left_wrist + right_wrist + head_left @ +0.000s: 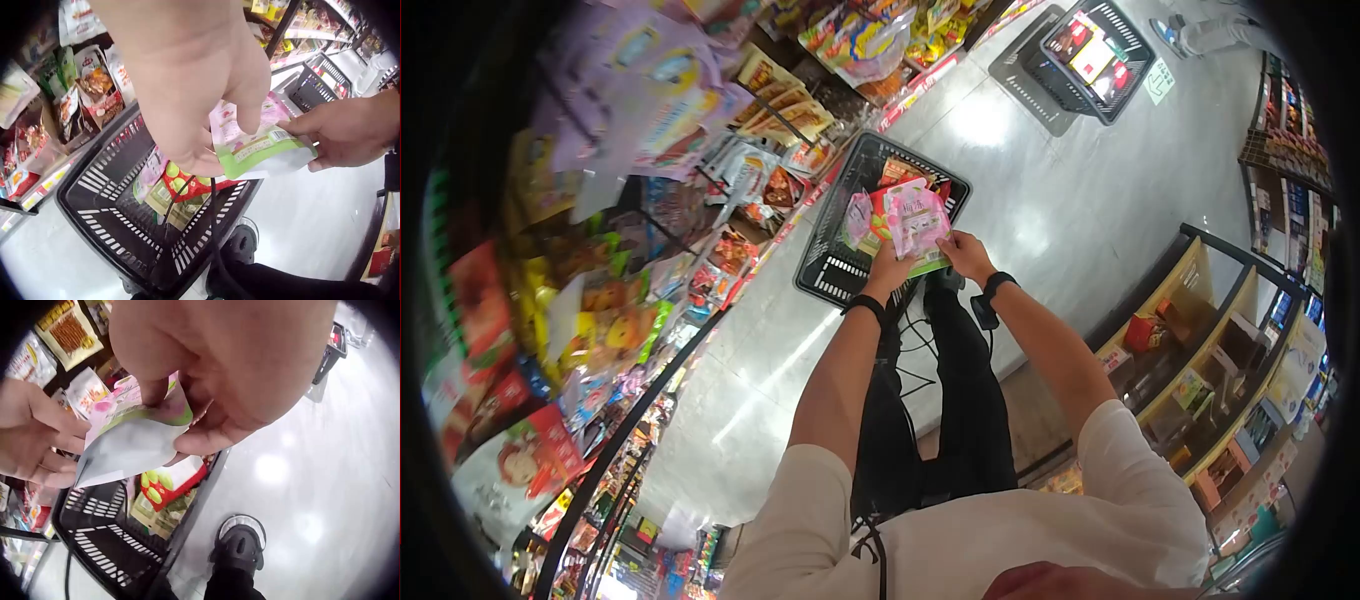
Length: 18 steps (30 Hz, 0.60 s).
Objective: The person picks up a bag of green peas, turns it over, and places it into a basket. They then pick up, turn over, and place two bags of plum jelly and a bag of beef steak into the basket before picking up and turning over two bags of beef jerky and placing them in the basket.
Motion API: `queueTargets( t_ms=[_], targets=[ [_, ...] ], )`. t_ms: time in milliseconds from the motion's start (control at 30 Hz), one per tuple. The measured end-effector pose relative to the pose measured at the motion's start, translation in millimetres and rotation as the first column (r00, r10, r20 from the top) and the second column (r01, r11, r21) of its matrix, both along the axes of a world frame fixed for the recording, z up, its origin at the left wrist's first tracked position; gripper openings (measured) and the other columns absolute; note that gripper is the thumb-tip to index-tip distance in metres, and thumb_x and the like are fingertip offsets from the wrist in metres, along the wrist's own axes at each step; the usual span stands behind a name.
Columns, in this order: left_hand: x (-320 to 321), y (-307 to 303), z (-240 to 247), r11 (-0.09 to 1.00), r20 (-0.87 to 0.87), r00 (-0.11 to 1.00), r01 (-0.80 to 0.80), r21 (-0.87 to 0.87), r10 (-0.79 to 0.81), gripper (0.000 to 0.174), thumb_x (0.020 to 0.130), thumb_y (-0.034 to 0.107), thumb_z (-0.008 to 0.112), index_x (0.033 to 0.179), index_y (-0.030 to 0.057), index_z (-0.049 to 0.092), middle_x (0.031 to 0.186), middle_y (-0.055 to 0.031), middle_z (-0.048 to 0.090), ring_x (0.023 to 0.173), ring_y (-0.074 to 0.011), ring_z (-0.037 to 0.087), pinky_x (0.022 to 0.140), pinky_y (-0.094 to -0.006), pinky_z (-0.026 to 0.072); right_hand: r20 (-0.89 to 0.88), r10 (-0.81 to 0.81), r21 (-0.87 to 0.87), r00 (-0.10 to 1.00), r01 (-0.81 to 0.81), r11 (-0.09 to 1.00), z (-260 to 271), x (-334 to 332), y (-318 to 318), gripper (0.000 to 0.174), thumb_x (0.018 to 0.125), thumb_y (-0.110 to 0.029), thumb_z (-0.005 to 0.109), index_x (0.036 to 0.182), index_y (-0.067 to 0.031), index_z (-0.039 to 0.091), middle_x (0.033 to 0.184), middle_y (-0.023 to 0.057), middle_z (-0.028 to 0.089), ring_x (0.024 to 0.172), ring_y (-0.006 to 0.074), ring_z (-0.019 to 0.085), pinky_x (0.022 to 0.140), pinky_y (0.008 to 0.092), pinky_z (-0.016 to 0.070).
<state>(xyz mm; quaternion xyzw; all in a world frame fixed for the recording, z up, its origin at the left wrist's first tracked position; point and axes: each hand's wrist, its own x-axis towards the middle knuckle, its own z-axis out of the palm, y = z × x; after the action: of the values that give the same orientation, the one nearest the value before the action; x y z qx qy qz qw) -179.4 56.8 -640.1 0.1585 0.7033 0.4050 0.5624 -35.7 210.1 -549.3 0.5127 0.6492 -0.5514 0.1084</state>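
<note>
1 pink pouch (917, 222) in the pinched fingers of left hand (889, 268) and right hand (968, 256) (2 black baskets (824, 245), 1 beneath).

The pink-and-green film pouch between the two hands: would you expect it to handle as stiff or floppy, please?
The pouch would probably flex, as its thin-looking base bows outward. It is likely fairly light, with only fingers supporting it. Its smooth surface might feel slippery.

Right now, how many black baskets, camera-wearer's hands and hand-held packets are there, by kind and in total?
Black baskets: 2 (near basket, far basket)
Hands: 2 (left hand, right hand)
Held packets: 1 (pink packet)
Total: 5
</note>
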Motion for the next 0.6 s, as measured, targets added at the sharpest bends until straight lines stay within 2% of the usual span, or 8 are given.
queueTargets(
  t_ms=[133, 200, 267, 300, 400, 500, 533, 600],
  targets=[
    [5.0, -5.8, -66.3, 1.000, 0.035, 0.999, 0.013, -0.011, -0.012, 0.045, 0.088, 0.003, 0.067, 0.132, 0.0008, 0.056, 0.121, -0.0103, 0.069, 0.111, -0.0200, 0.065, 0.096, -0.0335, 0.0497, 0.072, -0.011, 0.090, 0.997, 0.004, 0.996, -86.3, 0.0, -12.2, 0.040, 0.094, -0.041, 0.065, 0.100, -0.0019, 0.070, 0.089, 0.0203, 0.074, 0.087, 0.0392, 0.071, 0.077, 0.0456, 0.0546],
    [-2.5, 1.6, -85.1, 1.000, -0.007, 1.000, -0.019, -0.018, 0.019, 0.050, 0.082, 0.008, 0.071, 0.129, -0.0017, 0.056, 0.120, -0.0179, 0.069, 0.115, -0.0302, 0.065, 0.098, -0.0381, 0.0494, 0.146, 0.011, 0.141, 0.989, -0.032, 0.989, -121.7, -4.7, -16.5, 0.041, 0.095, -0.041, 0.065, 0.103, -0.0011, 0.069, 0.090, 0.0199, 0.074, 0.085, 0.0395, 0.071, 0.076, 0.0448, 0.0548],
    [-5.7, 6.2, -81.0, 0.995, -0.096, 0.995, -0.032, -0.091, 0.023, 0.056, 0.077, 0.012, 0.073, 0.128, -0.0029, 0.056, 0.120, -0.0222, 0.068, 0.118, -0.0377, 0.064, 0.099, -0.0415, 0.0490, 0.139, 0.002, 0.192, 0.990, -0.029, 0.981, -143.0, -5.7, -21.5, 0.043, 0.095, -0.040, 0.065, 0.108, 0.0000, 0.068, 0.095, 0.0219, 0.074, 0.090, 0.0400, 0.071, 0.079, 0.0451, 0.0551],
    [-9.8, 9.9, -70.4, 0.994, -0.113, 0.994, -0.012, -0.106, 0.000, 0.056, 0.079, 0.014, 0.072, 0.130, -0.0023, 0.055, 0.120, -0.0205, 0.069, 0.116, -0.0352, 0.065, 0.099, -0.0403, 0.0486, 0.133, -0.007, 0.219, 0.991, -0.023, 0.975, -147.9, -8.5, -23.0, 0.044, 0.095, -0.040, 0.065, 0.110, 0.0005, 0.067, 0.097, 0.0229, 0.074, 0.092, 0.0403, 0.071, 0.080, 0.0453, 0.0553],
    [-17.5, 13.3, -48.2, 0.980, -0.193, 0.979, 0.025, -0.195, -0.063, 0.053, 0.084, 0.021, 0.069, 0.131, -0.0011, 0.056, 0.119, -0.0189, 0.069, 0.114, -0.0330, 0.065, 0.099, -0.0386, 0.0472, 0.197, -0.025, 0.196, 0.980, -0.015, 0.981, -138.1, -11.3, -27.7, 0.045, 0.093, -0.035, 0.066, 0.117, 0.0024, 0.063, 0.101, 0.0238, 0.073, 0.099, 0.0401, 0.070, 0.086, 0.0444, 0.0554],
    [-26.1, -6.0, -31.3, 0.961, -0.044, 0.988, 0.137, -0.240, -0.151, 0.045, 0.087, 0.023, 0.065, 0.125, 0.0002, 0.060, 0.117, -0.0176, 0.070, 0.115, -0.0325, 0.065, 0.098, -0.0389, 0.0473, 0.237, 0.028, 0.201, 0.971, -0.077, 0.976, -109.3, -1.0, -30.2, 0.044, 0.092, -0.032, 0.066, 0.120, 0.0016, 0.062, 0.105, 0.0233, 0.073, 0.102, 0.0403, 0.070, 0.089, 0.0431, 0.0554],
    [-28.8, -14.5, -18.0, 0.974, -0.051, 0.991, 0.115, -0.193, -0.127, 0.039, 0.089, 0.023, 0.062, 0.121, 0.0006, 0.063, 0.121, -0.0221, 0.068, 0.120, -0.0365, 0.062, 0.099, -0.0418, 0.0477, 0.250, 0.055, 0.196, 0.967, -0.106, 0.975, -89.5, 6.8, -30.7, 0.044, 0.091, -0.031, 0.066, 0.121, 0.0012, 0.062, 0.106, 0.0232, 0.073, 0.103, 0.0403, 0.069, 0.090, 0.0427, 0.0554],
    [-43.0, -26.5, 37.1, 0.959, -0.150, 0.963, 0.192, -0.209, -0.225, 0.032, 0.090, 0.022, 0.062, 0.114, 0.0007, 0.067, 0.115, -0.0196, 0.071, 0.115, -0.0361, 0.065, 0.097, -0.0427, 0.0488, 0.244, 0.082, 0.127, 0.966, -0.116, 0.985, -40.4, 20.1, -22.2, 0.043, 0.091, -0.030, 0.065, 0.120, 0.0008, 0.062, 0.108, 0.0235, 0.072, 0.105, 0.0405, 0.069, 0.091, 0.0424, 0.0550]
  ],
)
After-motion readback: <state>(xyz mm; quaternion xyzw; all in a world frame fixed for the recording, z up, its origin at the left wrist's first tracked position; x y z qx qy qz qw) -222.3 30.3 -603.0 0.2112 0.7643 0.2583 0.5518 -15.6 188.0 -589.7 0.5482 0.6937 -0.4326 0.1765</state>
